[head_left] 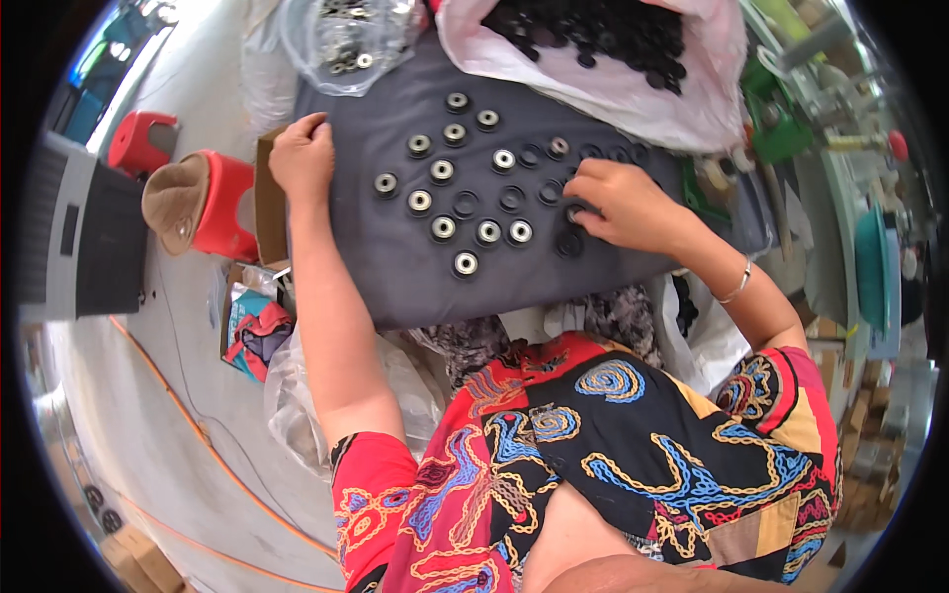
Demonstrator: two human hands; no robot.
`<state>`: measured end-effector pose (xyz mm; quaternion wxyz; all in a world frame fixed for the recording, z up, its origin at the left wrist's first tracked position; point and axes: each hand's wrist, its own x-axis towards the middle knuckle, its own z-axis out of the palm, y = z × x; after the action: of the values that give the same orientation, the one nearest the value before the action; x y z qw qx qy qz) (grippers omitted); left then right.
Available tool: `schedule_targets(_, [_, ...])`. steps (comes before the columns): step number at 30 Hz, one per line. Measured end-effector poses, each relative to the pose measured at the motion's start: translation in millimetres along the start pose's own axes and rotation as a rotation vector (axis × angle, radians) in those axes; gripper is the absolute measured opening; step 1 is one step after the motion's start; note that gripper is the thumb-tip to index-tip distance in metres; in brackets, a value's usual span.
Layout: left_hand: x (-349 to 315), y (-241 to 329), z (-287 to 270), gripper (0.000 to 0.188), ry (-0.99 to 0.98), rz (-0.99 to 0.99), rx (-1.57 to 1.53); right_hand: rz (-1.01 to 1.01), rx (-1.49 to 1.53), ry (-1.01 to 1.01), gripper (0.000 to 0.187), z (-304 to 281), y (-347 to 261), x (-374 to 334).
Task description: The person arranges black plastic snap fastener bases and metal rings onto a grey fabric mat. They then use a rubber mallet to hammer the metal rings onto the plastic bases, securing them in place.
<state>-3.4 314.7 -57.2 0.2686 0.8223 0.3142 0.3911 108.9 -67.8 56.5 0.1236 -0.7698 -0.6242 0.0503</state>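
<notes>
On the dark grey cloth-covered table (366,287) lie several black rings with silver bearings in their centres, among them a near one (466,264). Several black rings show no bearing, such as one beside the middle (465,204). My right hand (625,206) is at the right of the group, thumb and fingers closed on a small silver bearing (572,213) over a black ring, partly covered by the fingers. Below it sits another bare black ring (568,244). My left hand (303,160) is curled at the table's left edge; whatever its fingers hold is hidden.
A clear plastic bag (306,54) of silver bearings stands at the far left of the table. A white sack (707,109) of black parts lies at the far right. Left of the table are a cardboard box (269,212) and a red stool (219,212) with a brown hat.
</notes>
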Motion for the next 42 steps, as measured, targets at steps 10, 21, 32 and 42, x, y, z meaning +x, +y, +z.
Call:
schedule_targets(10, [3.2,26.8,-14.4,0.016,0.056,0.031,0.016,-0.39,-0.011,0.366,0.017,9.5,-20.6,266.7])
schedule_targets(21, [2.5,28.3,-27.2,0.018,0.058,0.064,0.076,-0.182,-0.506,0.042,0.023,66.5,-9.4,372.4])
schedule_targets(32, [3.9,19.3,-14.5,0.019,0.012,0.001,0.057,-0.437,-0.127,0.418,0.015,2.2,2.9,316.4])
schedule_targets(42, [5.4,14.7,-6.0,0.019,-0.006,0.026,0.004,0.132,0.089,0.21,0.016,-40.8,48.3,37.1])
